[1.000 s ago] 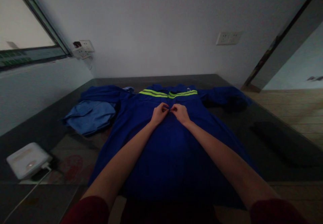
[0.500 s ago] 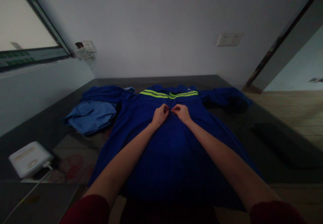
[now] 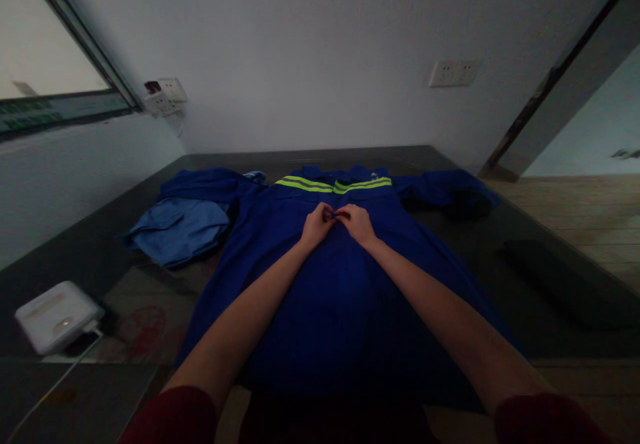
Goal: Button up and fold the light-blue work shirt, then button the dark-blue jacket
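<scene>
A blue work jacket (image 3: 330, 311) with yellow-green reflective stripes across its chest lies spread on the dark table, collar toward the wall and sleeves out to both sides. Over its front middle, below the stripes, my left hand (image 3: 318, 224) pinches the jacket's front edge between thumb and fingers. My right hand (image 3: 356, 224) is closed in a pinch at the same spot, its fingertips meeting those of the left. The small bit of the front between the fingertips is mostly covered; whether a button is there I cannot make out.
A folded lighter blue garment (image 3: 180, 227) lies left of the jacket, partly beside its sleeve. Nearer on the left stands a white box-shaped device (image 3: 59, 316) with a cable. A dark flat object (image 3: 560, 281) rests on the right of the table (image 3: 400, 154). A wall rises behind.
My right hand has shifted slightly left, so the fingertips of both hands now meet. The left hand has stayed nearly in place, still pinching the jacket front.
</scene>
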{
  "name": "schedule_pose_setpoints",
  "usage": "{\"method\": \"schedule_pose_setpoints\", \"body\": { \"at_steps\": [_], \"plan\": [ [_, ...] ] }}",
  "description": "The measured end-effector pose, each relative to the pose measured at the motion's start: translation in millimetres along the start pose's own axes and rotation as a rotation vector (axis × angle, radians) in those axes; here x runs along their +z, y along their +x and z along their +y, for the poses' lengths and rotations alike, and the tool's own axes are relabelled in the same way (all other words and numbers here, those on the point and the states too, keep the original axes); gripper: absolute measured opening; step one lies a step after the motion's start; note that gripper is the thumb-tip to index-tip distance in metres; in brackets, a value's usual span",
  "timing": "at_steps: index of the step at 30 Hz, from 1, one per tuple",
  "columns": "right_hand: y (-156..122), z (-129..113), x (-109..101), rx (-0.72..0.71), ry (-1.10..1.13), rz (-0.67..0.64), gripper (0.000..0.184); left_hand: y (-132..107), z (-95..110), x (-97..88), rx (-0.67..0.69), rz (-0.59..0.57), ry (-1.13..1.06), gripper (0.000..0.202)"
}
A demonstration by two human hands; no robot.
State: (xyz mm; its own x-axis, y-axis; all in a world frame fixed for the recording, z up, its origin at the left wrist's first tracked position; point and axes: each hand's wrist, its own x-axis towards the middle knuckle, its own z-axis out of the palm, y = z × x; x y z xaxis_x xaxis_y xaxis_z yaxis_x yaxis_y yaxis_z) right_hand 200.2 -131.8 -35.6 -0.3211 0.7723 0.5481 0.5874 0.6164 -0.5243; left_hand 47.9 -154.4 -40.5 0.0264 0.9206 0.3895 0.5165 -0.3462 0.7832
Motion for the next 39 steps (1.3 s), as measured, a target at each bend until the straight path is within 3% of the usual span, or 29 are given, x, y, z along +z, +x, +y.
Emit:
{"method": "schedule_pose_setpoints", "body": {
  "at_steps": [7, 13, 21, 26, 32, 36, 39],
  "plan": [
    [0.6, -1.2, -1.2, 0.009, -0.012, 0.009, 0.008, 0.1, 2.5, 0.9, 0.002, 0.023, -0.017, 0.028],
    [0.1, -1.9, -2.9, 0.045, 0.030, 0.047, 0.009, 0.5, 11.4, 0.7, -0.125, 0.052, 0.047, 0.026],
    [0.8, 0.6, -0.8, 0.191, 0.304, -0.003, 0.008, 2.8, 11.4, -4.8, -0.235, 0.019, 0.259, 0.017],
    [3.7, 7.1, -0.1, 0.297, 0.513, -0.045, 0.006, 0.2, 9.8, -3.7, -0.189, 0.031, 0.276, 0.014],
    [5.6, 12.7, -0.1, 0.305, 0.605, -0.082, 0.010, 0.2, 6.5, -4.3, -0.126, 0.024, 0.195, 0.011],
    [4.5, 12.0, -1.2, 0.253, 0.576, -0.112, 0.016, -0.7, 6.3, -3.9, -0.099, 0.036, 0.151, 0.021],
    [3.6, 11.2, -2.2, 0.208, 0.448, -0.059, 0.019, -1.7, 7.8, -3.5, -0.083, 0.038, 0.102, 0.026]
  ]
}}
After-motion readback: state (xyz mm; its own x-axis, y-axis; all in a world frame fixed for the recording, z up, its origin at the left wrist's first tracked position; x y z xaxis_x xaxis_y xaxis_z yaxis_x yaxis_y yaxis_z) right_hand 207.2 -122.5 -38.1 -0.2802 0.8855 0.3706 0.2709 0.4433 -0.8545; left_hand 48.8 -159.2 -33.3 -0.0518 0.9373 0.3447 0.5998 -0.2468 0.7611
